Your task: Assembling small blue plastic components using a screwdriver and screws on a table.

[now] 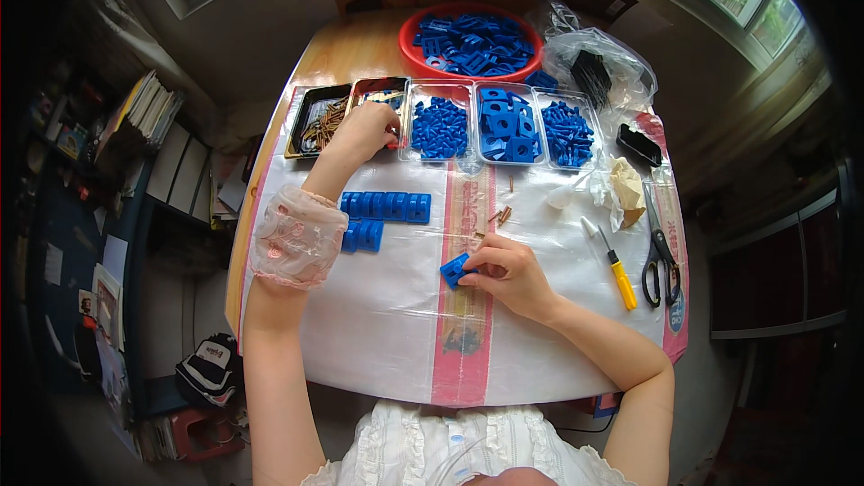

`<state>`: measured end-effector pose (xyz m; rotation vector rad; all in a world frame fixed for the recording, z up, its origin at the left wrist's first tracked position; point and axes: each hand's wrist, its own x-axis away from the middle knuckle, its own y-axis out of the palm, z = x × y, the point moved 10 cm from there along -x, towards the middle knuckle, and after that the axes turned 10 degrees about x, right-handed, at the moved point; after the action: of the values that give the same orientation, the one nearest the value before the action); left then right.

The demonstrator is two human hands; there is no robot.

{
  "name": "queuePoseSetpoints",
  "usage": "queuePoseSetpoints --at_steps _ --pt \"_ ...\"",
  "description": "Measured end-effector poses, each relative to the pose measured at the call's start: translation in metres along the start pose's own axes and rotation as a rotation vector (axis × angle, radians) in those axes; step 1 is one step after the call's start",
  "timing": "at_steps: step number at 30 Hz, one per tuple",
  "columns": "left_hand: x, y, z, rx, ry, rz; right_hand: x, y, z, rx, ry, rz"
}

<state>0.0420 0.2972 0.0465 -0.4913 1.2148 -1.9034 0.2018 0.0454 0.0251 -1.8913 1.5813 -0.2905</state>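
Observation:
My right hand [509,272] pinches a small blue plastic block [456,271] between thumb and fingers, just above the table. My left hand [364,129] reaches over a small black-rimmed tray [396,88], its fingers bent down and closed together at the near side. Whatever lies between those fingertips is hidden. To the left of that tray, a black tray [294,139] holds brass-coloured pins [324,129]. Rows of similar blue blocks [396,207] lie below my left hand, partly behind its sleeved forearm. Several loose brass pins [504,214] lie beyond my right hand.
Clear trays of small blue parts [439,128], square blue pieces [508,126] and blue pegs [567,133] line the far side. Behind stands a red basin [409,52] of blue parts. A yellow-handled screwdriver [623,283], scissors [661,265] and crumpled paper [626,184] lie right.

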Motion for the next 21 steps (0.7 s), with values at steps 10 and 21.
queuePoseSetpoints --at_steps 10,21 --pt "-0.010 0.005 -0.005 -0.038 -0.042 -0.003 0.000 0.001 0.001 0.017 -0.010 0.004" --pt "-0.011 0.006 -0.019 0.067 -0.125 -0.010 0.000 -0.001 -0.001 0.022 -0.020 0.007"
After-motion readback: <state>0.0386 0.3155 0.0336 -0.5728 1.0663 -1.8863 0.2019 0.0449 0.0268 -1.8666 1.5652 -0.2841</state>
